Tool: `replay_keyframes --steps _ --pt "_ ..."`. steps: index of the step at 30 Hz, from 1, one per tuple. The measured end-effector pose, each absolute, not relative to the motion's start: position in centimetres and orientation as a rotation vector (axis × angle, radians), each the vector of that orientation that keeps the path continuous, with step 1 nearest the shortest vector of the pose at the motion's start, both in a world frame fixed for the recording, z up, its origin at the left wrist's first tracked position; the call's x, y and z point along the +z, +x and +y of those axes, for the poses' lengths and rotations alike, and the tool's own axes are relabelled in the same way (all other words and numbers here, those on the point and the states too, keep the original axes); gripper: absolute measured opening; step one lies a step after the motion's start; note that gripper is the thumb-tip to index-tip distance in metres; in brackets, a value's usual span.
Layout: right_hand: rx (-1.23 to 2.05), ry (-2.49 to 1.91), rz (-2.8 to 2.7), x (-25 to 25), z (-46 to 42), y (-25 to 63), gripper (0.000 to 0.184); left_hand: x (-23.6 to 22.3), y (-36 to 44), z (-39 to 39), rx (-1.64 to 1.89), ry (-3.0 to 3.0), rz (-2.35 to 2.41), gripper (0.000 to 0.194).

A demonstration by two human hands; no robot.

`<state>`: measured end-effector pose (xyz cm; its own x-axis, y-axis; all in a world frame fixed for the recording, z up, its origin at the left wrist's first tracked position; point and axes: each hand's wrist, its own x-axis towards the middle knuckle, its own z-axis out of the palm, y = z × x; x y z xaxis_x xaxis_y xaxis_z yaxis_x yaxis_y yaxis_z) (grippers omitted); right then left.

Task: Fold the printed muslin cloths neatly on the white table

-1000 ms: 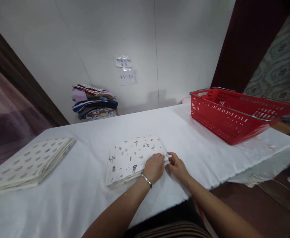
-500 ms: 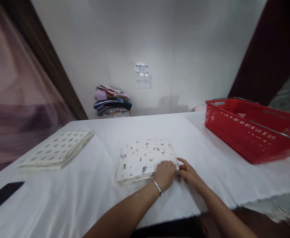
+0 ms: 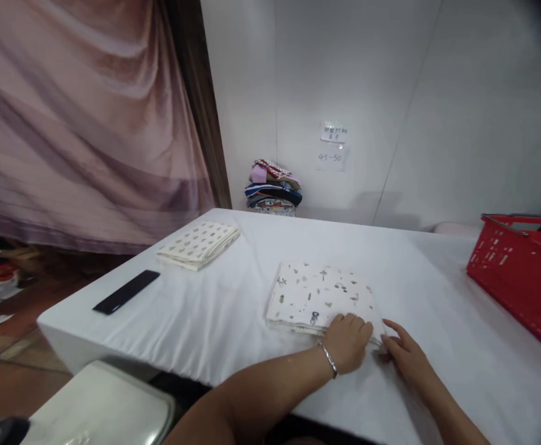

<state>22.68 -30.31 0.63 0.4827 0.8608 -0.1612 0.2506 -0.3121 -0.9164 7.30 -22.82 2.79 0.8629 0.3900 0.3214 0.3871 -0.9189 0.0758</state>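
Note:
A folded white cloth (image 3: 314, 290) with small scattered prints lies on the white-covered table, its layers showing along the front edge. My left hand (image 3: 348, 342), with a silver bracelet at the wrist, has its fingers curled over the cloth's front right corner. At the same corner, just to the right, my right hand (image 3: 406, 353) pinches the cloth's edge between thumb and fingers; part of that grip is hidden. A second folded cloth (image 3: 199, 242), cream with rows of small prints, sits farther back on the left.
A dark flat phone-like object (image 3: 126, 292) lies at the table's left. A red plastic basket (image 3: 525, 278) stands on the right. Against the wall rises a stack of folded fabrics (image 3: 274, 188). Pink curtain (image 3: 89, 123) hangs at left; a pale stool-like seat (image 3: 99, 408) is below.
My view has swung to the left, so the table's left side and floor show and the basket is partly cut off. Both hands remain at the cloth's front right corner.

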Motion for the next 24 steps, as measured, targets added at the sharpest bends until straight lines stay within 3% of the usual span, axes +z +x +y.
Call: replay_keyframes --steps 4,24 --pt "0.871 -1.872 -0.922 1.1 -30.6 22.6 0.068 2.9 4.6 -22.1 0.462 3.053 0.7 0.013" --pt "0.745 -1.99 -1.25 -0.4 -30.8 24.0 0.052 1.4 -5.3 -19.3 0.741 2.835 0.954 0.035"
